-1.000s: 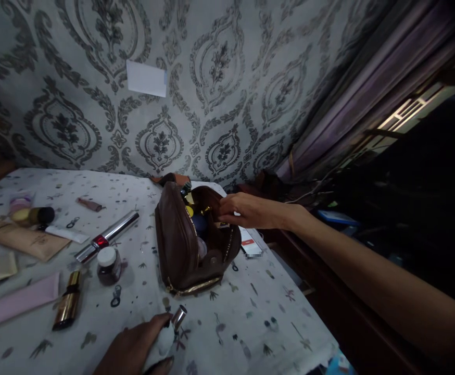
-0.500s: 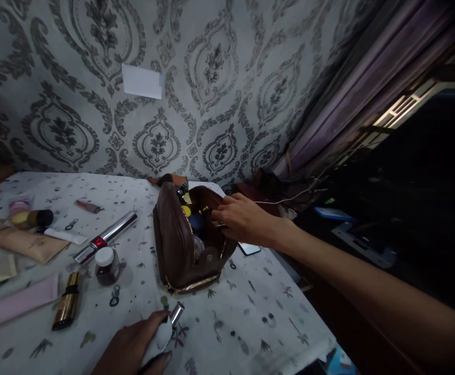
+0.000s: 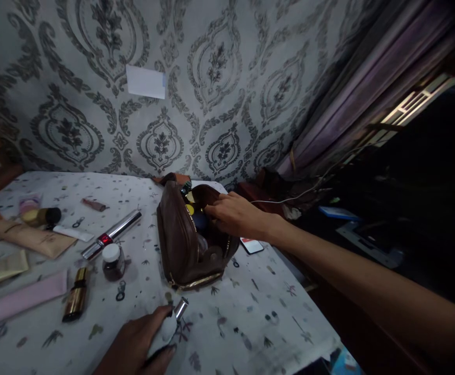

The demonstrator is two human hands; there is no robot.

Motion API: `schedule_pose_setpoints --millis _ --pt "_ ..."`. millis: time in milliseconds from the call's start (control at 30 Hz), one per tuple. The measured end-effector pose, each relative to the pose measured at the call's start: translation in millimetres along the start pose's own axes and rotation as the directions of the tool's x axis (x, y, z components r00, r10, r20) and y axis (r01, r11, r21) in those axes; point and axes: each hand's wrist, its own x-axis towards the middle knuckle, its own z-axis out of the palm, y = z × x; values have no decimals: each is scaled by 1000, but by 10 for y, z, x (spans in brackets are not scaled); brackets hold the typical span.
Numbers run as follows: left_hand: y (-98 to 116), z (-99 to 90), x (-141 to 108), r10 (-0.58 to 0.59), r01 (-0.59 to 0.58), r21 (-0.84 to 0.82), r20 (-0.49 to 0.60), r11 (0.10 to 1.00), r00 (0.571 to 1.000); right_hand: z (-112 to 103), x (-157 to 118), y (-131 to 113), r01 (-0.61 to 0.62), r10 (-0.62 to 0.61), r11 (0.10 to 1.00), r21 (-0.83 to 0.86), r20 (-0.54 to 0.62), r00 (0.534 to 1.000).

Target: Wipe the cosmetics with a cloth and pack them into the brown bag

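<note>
- Brown bag (image 3: 176, 234), unzipped: centre of the frame, on a patterned white cloth (image 3: 290, 338); long axis running nearly up and down the frame, lower end slightly to the right; mouth facing up and to the right. Gold zip teeth edge the opening.
- Contents, partly visible: a yellow round piece (image 3: 190, 209) and a dark blue item (image 3: 200, 221), near the right fingertips.
- Right hand (image 3: 237, 214): at the bag's right side, wrist to the right, fingers bent and held close together over the mouth; whether they pinch anything cannot be told.
- Left hand (image 3: 139, 338): bottom centre, thumb and fingers curled round a white item.
- White item (image 3: 163, 331), partly hidden by the hand: long axis slanting from lower left to upper right, its silver end (image 3: 181, 308) pointing up and right, below the bag and apart from it.
- Phone (image 3: 252, 246): just beside the bag's right side, partly covered.
- Silver tube (image 3: 112, 234) with red band: left of the bag, slanting up to the right.
- Jar (image 3: 113, 263), white-capped: upright, near the silver tube's lower end.
- Gold-and-dark bottle (image 3: 75, 297): lower left.
- Pink tube (image 3: 24, 298) and beige tube (image 3: 36, 238): left edge area, lying flat.
</note>
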Motion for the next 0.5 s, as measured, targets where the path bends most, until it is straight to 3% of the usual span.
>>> schedule_pose_setpoints --millis 233,333,400,500 --pt "-3 33 -10 -126 117 -104 -82 988 989 45 -92 57 -32 33 999 25 -9 999" --pt "92 -96 73 -179 172 -215 -13 961 984 -9 -159 14 -31 33 998 46 -42 999" --pt "184 -215 140 -256 262 -337 61 904 965 -34 -222 -75 -35 46 996 81 -143 989" --pt "286 -340 213 -454 365 -611 10 702 891 7 -348 -359 -8 122 955 295 -369 921"
